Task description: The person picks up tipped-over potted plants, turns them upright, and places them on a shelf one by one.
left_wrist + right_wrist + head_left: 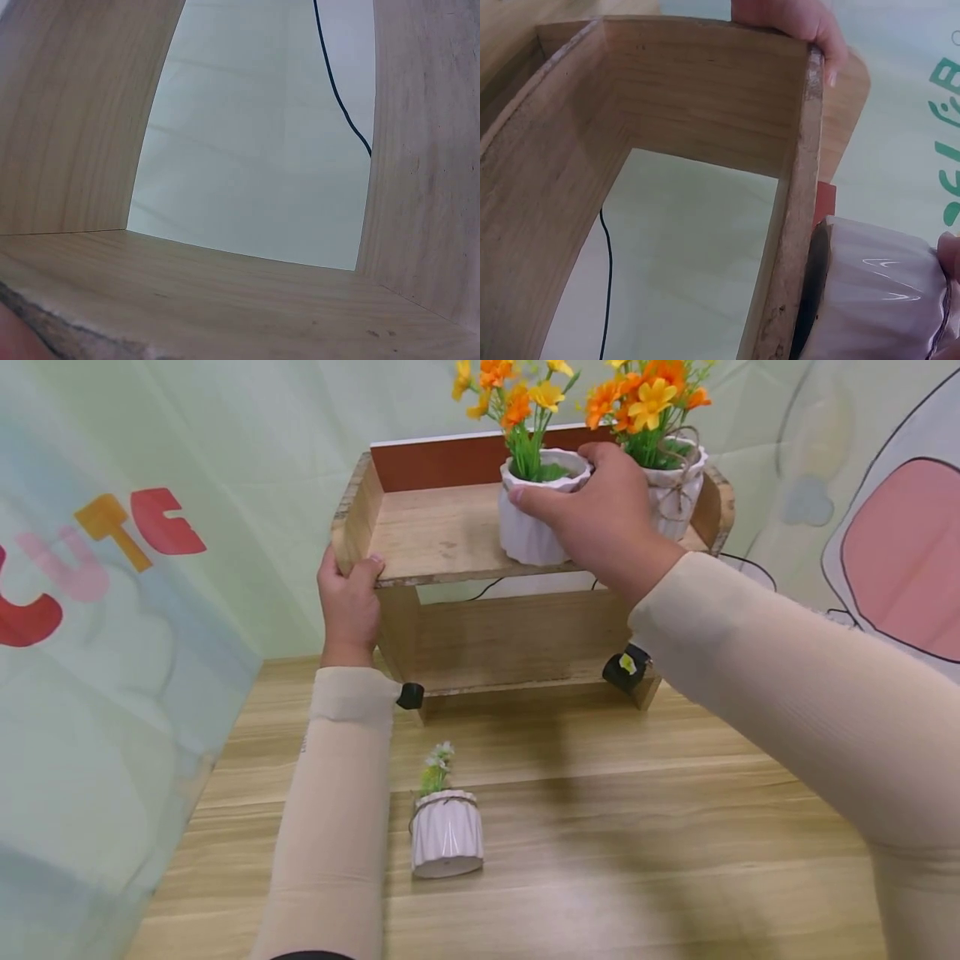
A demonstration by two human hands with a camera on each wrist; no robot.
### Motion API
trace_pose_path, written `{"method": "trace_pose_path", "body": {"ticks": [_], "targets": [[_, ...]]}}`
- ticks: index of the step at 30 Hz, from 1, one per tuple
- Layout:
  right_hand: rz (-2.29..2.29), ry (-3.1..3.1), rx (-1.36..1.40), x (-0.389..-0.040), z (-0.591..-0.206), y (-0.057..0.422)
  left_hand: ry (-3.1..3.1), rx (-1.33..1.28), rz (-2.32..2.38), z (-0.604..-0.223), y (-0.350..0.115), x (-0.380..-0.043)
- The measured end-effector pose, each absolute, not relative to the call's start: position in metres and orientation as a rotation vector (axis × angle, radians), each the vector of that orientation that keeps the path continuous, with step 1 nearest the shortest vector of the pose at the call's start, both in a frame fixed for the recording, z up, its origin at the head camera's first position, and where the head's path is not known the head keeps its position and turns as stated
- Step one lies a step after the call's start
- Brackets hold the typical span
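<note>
My right hand (615,518) grips a white fluted flower pot (531,531) by its rim, thumb in front and fingers behind. Orange and yellow artificial flowers (525,406) rise from it. The pot is at the front edge of the top board of a wooden shelf (442,518); in the right wrist view the pot (881,281) sits against that board, and whether its full weight rests there I cannot tell. With my left hand (351,610) I hold the shelf's left end, thumb on the board's corner. A similar flower pot (671,497) with a twine bow stands at the right end.
A smaller white pot (447,835) with pale flowers lies tipped on the wood-grain table (570,860) in front. A black cable (337,94) runs behind the shelf's open middle. Printed cloth (225,427) hangs behind and at the left.
</note>
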State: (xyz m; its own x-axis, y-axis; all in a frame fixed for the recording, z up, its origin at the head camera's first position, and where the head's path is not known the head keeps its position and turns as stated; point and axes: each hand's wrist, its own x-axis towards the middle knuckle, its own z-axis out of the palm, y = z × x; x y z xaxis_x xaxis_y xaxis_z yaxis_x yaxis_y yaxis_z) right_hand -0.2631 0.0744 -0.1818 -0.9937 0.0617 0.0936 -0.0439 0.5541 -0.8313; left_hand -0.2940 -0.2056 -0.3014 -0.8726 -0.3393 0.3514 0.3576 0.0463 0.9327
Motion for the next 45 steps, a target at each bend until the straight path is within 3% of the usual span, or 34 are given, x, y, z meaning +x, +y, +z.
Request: {"method": "trace_pose_path", "body": {"ticks": [20, 45], "targets": [[1.405, -2.658, -0.038, -0.272, -0.186, 0.068, -1.848, -0.009, -1.889, -0.302, -0.205, -0.294], [1.619, -2.632, 0.237, -0.205, -0.219, 0.09, -1.866, 0.033, -1.91, -0.3, -0.204, -0.292]]}}
